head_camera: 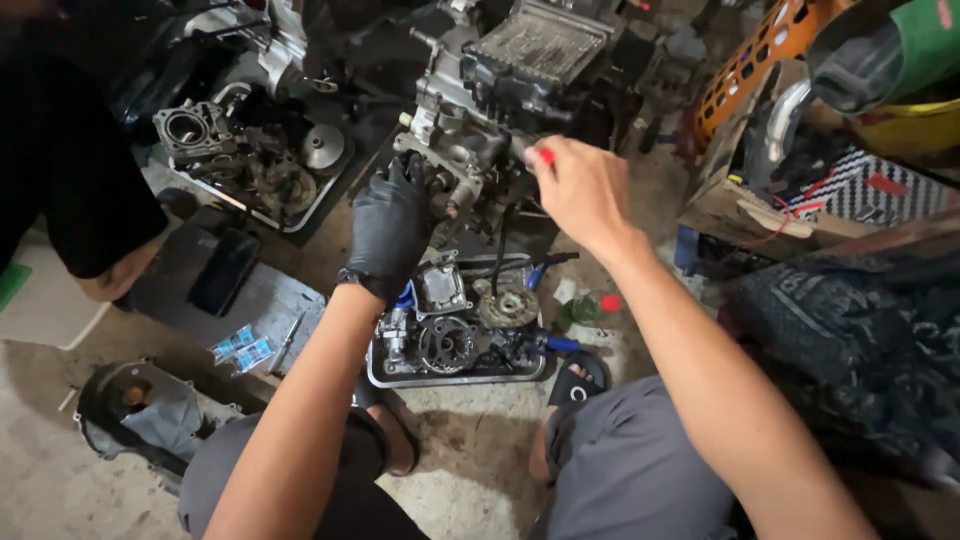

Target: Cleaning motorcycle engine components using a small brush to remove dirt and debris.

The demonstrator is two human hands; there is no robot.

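The left hand [390,225], in a black glove, is pressed against the lower left side of the engine [480,110], its fingers curled round a metal part there. The right hand [580,190], bare, is closed on a red-handled tool [545,156], only the red tip being seen above the fingers, and is held against the engine's right side. The engine is found straight ahead, between the two hands, on the floor. Just below the hands a metal tray [455,378] is seen, filled with gears and small engine parts. A second tray [265,170] with a cylinder and more parts is set off to the left. A cardboard box [745,205] is seen at right. Another person's arm [105,255] is glimpsed at far left.
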